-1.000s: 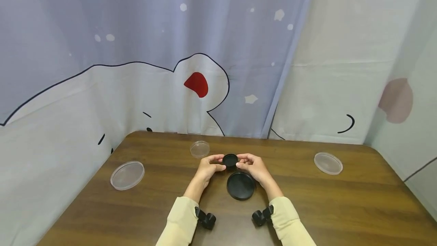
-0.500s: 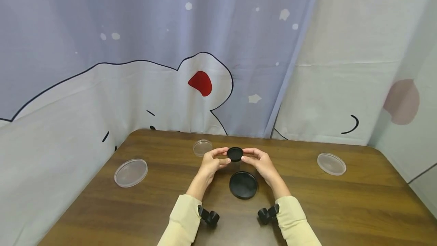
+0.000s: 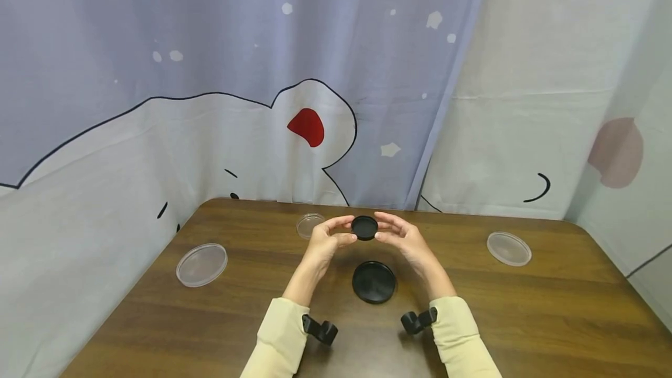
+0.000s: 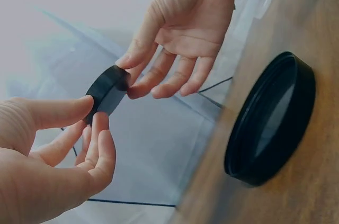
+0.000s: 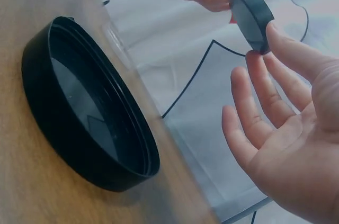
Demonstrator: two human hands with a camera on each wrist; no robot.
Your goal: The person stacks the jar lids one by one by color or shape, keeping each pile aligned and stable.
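Note:
A small, shallow black round dish (image 3: 364,227) is held up above the table between both hands. My left hand (image 3: 321,247) pinches its left edge between thumb and fingertips, and my right hand (image 3: 412,245) pinches the opposite edge. In the left wrist view the small dish (image 4: 108,90) is tilted on its side, thumbs on one face and fingertips against the other. Below the hands, a larger black round dish (image 3: 374,282) lies on the wooden table with its raised rim up. The right wrist view shows this larger dish (image 5: 90,107) close by, its inside bare and slightly shiny.
Clear round dishes or lids lie around: a large one (image 3: 202,265) at the left, another (image 3: 508,248) at the right, and a smaller one (image 3: 308,226) at the back beside my left fingers. A printed curtain (image 3: 252,144) hangs behind the table's (image 3: 530,314) far edge.
Both hands have raised the small black dish up and away from the large one, keeping hold of it at both sides. The large black dish and the clear ones stay put.

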